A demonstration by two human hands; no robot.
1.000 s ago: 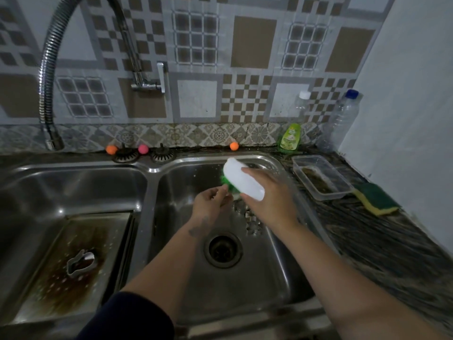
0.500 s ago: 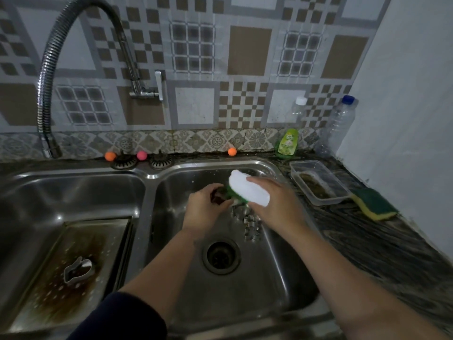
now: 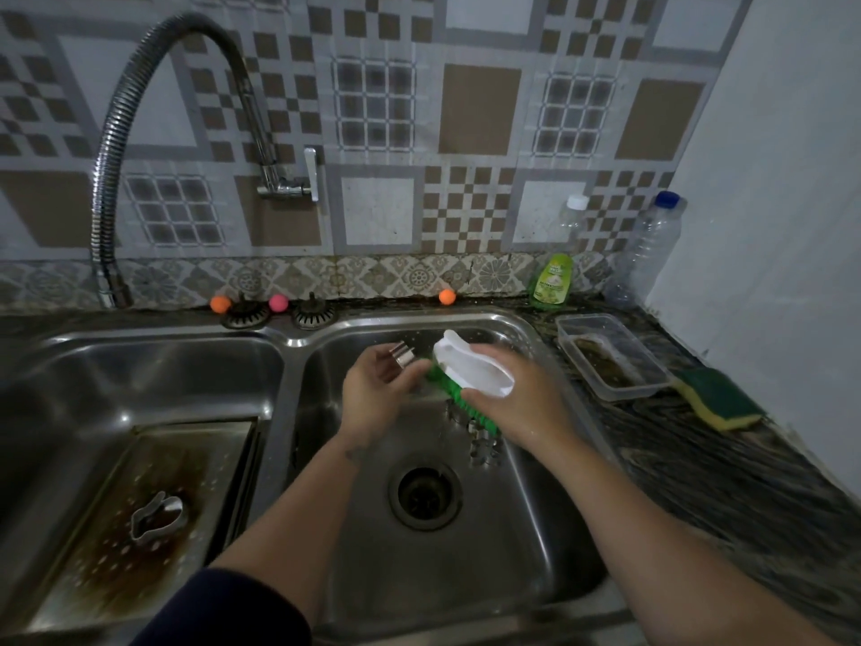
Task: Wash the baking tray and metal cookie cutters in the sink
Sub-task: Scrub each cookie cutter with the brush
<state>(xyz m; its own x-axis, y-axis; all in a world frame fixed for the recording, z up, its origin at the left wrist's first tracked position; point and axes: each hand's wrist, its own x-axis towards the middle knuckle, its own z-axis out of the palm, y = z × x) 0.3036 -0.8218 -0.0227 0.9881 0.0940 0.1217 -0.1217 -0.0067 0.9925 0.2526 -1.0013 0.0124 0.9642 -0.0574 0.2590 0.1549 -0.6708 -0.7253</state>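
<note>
In the head view, over the right basin of the sink [image 3: 536,552], the left hand [image 3: 377,394] pinched a small metal cutter [image 3: 403,355] at its fingertips. The right hand [image 3: 517,403] gripped a white brush [image 3: 470,370], whose green bristles touched the left fingers just beside that cutter. More cutters [image 3: 475,435] lay on the basin floor under the right hand, near the drain [image 3: 424,494]. The stained tray [image 3: 140,519] sat in the left basin, well apart from both hands, with one cutter [image 3: 156,517] lying on it.

brush [image 3: 470,382] partly under right hand [image 3: 517,403] | bottle label [image 3: 550,282] unreadable
</note>
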